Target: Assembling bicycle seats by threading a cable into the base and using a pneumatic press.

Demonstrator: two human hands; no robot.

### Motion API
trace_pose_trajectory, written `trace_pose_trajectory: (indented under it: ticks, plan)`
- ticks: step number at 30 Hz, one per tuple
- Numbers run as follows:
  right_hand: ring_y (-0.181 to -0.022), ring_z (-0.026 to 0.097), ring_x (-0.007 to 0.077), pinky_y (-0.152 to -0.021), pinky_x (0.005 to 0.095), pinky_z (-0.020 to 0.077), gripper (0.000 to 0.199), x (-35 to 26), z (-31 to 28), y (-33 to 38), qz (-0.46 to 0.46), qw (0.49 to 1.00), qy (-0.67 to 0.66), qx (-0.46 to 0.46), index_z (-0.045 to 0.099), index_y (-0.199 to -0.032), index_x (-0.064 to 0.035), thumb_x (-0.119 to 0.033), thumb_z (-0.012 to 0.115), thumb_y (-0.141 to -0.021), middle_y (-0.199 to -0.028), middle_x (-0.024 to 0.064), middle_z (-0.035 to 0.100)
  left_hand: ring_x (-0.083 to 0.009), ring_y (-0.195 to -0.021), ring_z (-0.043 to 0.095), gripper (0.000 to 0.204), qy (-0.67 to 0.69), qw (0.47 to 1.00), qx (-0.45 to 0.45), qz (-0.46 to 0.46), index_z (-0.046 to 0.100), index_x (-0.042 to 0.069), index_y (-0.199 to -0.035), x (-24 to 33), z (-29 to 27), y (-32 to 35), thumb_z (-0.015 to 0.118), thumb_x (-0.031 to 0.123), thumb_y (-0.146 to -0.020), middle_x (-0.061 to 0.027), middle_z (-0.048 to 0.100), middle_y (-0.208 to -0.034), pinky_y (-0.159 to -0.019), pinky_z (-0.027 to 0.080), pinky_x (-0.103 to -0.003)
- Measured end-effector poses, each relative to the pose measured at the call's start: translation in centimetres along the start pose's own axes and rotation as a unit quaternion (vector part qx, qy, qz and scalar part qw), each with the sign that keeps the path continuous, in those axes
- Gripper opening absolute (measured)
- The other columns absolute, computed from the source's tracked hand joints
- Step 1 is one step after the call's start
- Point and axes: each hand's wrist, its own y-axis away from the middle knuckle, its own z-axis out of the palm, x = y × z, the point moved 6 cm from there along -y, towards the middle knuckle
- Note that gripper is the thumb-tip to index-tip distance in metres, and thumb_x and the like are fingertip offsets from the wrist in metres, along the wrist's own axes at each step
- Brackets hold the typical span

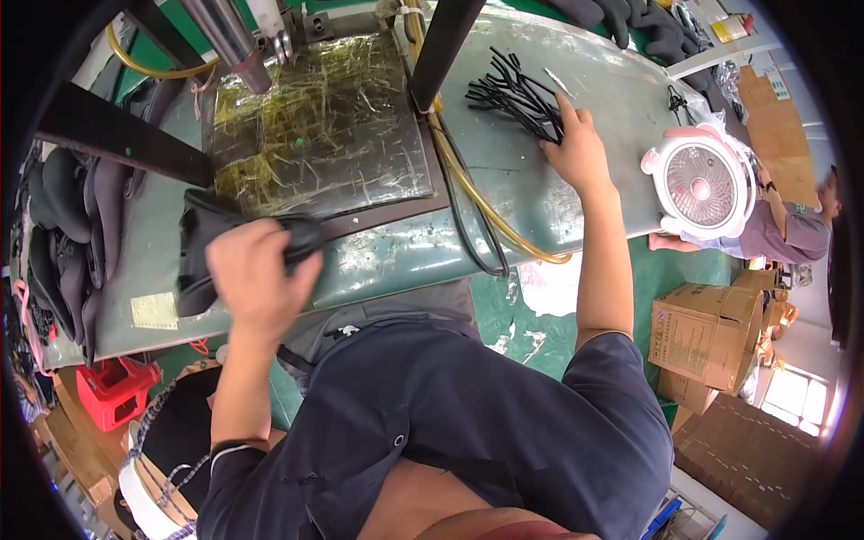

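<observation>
My left hand (256,279) is closed on a black fabric piece (202,247) lying at the near edge of the green worktable (531,108). Far out on the table, my right hand (576,148) reaches into a loose pile of thin black strips (513,90), with its fingers on the pile's right end. Whether it grips a strip is hidden. Between the hands lies a square, scratched press plate (324,126) under a metal cylinder (229,40).
A yellow hose and a black cable (477,207) loop across the table. A small pink fan (702,184) stands at the right end. Dark fabric pieces (72,225) are stacked at left. Cardboard boxes (706,337), a red stool (112,391) and another person (801,225) are nearby.
</observation>
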Motion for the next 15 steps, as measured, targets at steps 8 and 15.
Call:
trace_pose_trajectory:
  ticks: [8, 15]
  plan:
    - [-0.120, 0.068, 0.0436, -0.101, 0.0501, 0.0581, 0.072, 1.5, 0.7, 1.7, -0.021, 0.999, 0.047, -0.004, 0.054, -0.156, -0.0026, -0.006, 0.073, -0.087, -0.143, 0.0230, 0.062, -0.0366, -0.117, 0.067, 0.036, 0.017, 0.997, -0.067, -0.044, 0.073, 0.004, -0.111, -1.6, 0.1, -2.0, 0.092, 0.019, -0.084, -0.0127, 0.072, -0.125, -0.101, 0.052, -0.048]
    - [-0.137, 0.056, 0.0489, -0.111, 0.0522, 0.0550, 0.088, 0.9, 1.5, -0.3, -0.091, 0.990, 0.075, 0.078, 0.043, -0.162, -0.0050, -0.011, 0.070, -0.079, -0.158, 0.0255, 0.050, -0.0378, -0.129, 0.064, 0.046, -0.046, 0.992, -0.093, -0.066, 0.073, 0.003, -0.124, -9.2, -0.7, -0.3, 0.089, 0.028, -0.089, -0.0127, 0.070, -0.138, -0.110, 0.049, -0.049]
